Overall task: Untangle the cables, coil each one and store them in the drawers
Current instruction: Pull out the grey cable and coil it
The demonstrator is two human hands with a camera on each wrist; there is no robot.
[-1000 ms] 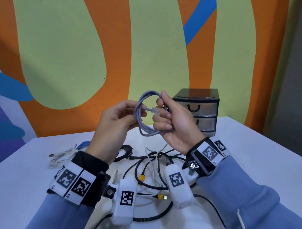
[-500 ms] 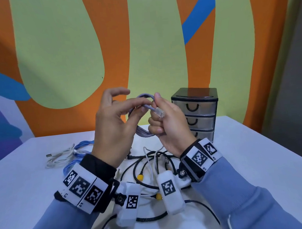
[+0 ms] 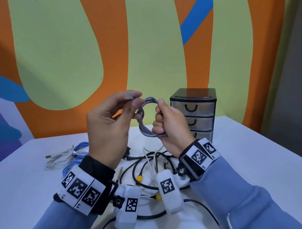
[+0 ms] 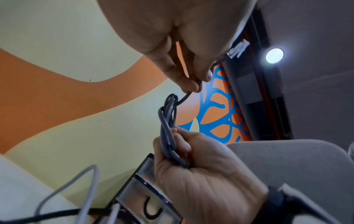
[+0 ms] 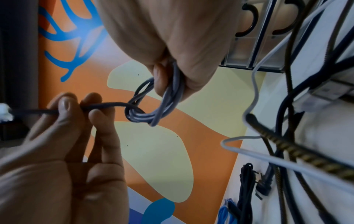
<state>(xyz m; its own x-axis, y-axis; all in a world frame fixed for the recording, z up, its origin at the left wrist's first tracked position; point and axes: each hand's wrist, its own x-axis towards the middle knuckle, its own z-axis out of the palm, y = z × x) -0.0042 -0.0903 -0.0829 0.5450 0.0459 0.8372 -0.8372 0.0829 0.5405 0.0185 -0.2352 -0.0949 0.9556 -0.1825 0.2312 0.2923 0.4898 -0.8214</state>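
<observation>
I hold a grey-lilac cable coil (image 3: 144, 127) upright above the table, in front of the small three-drawer unit (image 3: 194, 110). My right hand (image 3: 167, 125) grips the coil's right side in a fist; the right wrist view shows the coil (image 5: 155, 116) running through its curled fingers. My left hand (image 3: 133, 100) pinches the cable's loose tail (image 5: 107, 105) between thumb and fingertips, just left of the coil's top. The tail is wrapped once around the bundle. Its clear plug (image 4: 238, 49) sticks out behind my left hand (image 4: 195, 84). All drawers look closed.
Below my wrists a tangle of black, white and braided cables (image 3: 151, 165) with yellow plugs (image 3: 139, 178) lies on the white table (image 3: 260, 159). A blue cable (image 3: 72, 164) and a white USB cable (image 3: 59, 157) lie at the left. The painted wall stands close behind.
My left hand went from the coil's left side up over it, took the loose end from my right fingers and drew it leftward around the bundle. My right hand kept gripping the coil.
</observation>
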